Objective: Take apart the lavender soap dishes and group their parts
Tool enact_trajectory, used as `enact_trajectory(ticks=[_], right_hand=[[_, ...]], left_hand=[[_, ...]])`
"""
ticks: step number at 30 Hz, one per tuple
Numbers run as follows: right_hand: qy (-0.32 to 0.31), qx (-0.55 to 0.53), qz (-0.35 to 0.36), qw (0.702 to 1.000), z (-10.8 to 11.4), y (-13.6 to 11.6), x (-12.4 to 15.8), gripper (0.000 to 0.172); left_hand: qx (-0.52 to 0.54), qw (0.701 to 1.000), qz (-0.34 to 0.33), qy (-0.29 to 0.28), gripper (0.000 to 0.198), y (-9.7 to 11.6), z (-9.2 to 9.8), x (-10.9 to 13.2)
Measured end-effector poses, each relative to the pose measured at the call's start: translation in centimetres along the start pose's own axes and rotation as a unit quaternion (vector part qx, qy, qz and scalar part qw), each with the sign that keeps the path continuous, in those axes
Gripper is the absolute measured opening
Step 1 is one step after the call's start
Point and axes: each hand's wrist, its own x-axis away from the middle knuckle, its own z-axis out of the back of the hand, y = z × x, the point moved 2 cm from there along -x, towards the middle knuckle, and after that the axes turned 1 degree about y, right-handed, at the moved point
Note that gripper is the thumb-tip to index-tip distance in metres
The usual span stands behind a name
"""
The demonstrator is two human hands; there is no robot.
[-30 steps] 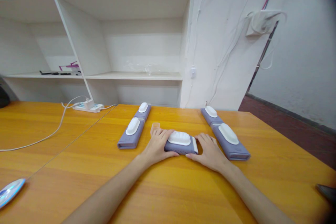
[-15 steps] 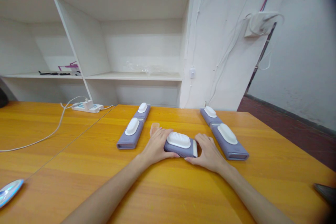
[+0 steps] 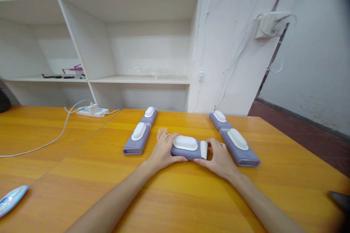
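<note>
Short of the orange wooden desk's (image 3: pixel 175 200) far edge, left hand (image 3: pixel 164 149) and right hand (image 3: pixel 219 158) grips were curled closed around a purple-grey, white-topped oblong block (image 3: pixel 186 145), which uneven pressure could have skewed.

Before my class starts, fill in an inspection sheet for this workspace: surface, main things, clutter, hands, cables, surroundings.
Surface: wooden table, orange-brown.
Main things: middle purple-grey case with white ribbed top and white strip at its right end; left pair of cases and right pair of cases, white ovals on top.
Clutter: translucent piece behind the left hand; shiny oval object at left edge; dark object at right edge.
Hands: left hand holds the middle case's left end; right hand at the strip, grip unclear.
Cables: white cable near power strip; more on wall.
Surroundings: white shelves, reddish floor.
</note>
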Motion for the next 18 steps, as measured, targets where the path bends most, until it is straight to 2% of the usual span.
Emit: enact_trajectory(ticks=[3,5,7,9,11,15,18], right_hand=[[0.002,-0.109,-0.043,0.993,-0.4,0.8,0.0,0.034],[0.007,-0.200,-0.068,0.977,-0.9,1.5,-0.2,0.025],[0.017,-0.262,-0.086,0.961,-1.3,2.2,-0.4,0.026],[0.028,-0.282,-0.101,0.954,-1.5,2.7,-0.5,0.034],[0.084,-0.248,-0.111,0.959,-1.1,3.0,-0.6,0.037],[0.245,-0.105,-0.084,0.960,0.6,2.1,-0.2,0.032],[0.276,-0.041,-0.039,0.959,1.2,0.7,0.0,0.033]], left_hand=[[0.003,1.000,-0.002,0.001,0.086,-0.1,-0.1,0.0],[0.009,1.000,-0.001,-0.007,0.087,-0.2,-0.2,0.0],[0.014,1.000,0.003,-0.014,0.087,-0.2,-0.2,0.1],[0.018,1.000,0.008,-0.015,0.087,-0.3,-0.2,0.1],[0.024,1.000,0.011,-0.016,0.087,-0.2,-0.1,0.1],[0.033,0.999,-0.013,-0.017,0.078,0.5,0.1,0.0],[0.030,0.998,-0.051,-0.023,0.069,1.1,0.1,-0.1]])
